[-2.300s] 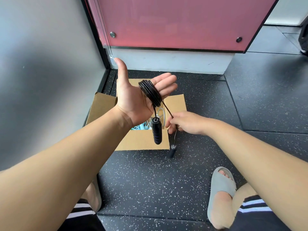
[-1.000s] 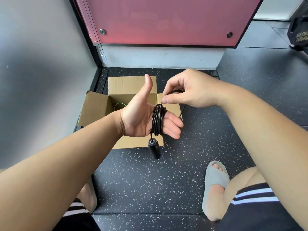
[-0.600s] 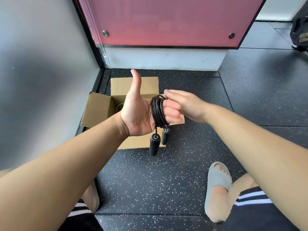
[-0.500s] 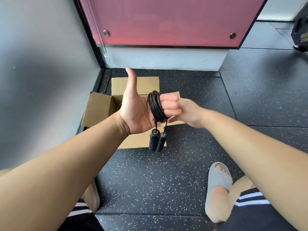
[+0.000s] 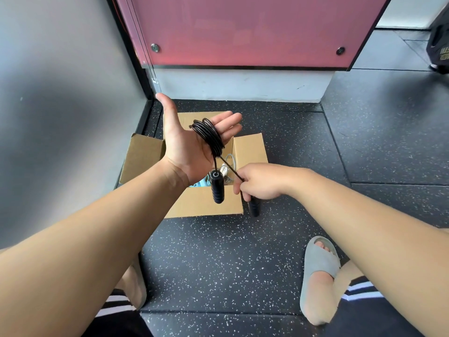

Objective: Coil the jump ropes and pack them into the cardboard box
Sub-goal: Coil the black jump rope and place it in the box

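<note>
Below, speckled black floor (image 5: 218, 263); cardboard box (image 5: 206, 205) near pink panel (image 5: 243, 30).

Cardboard box (image 5: 201, 203) on the floor (image 5: 218, 259) before the wall (image 5: 238, 83), beneath both hands

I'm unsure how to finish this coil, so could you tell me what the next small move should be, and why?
Probably bring the right hand up and wrap its short rope tail around the coil on the open left hand. One handle already hangs free, the other handle is in the right fist, and the cardboard box sits open below.
</note>
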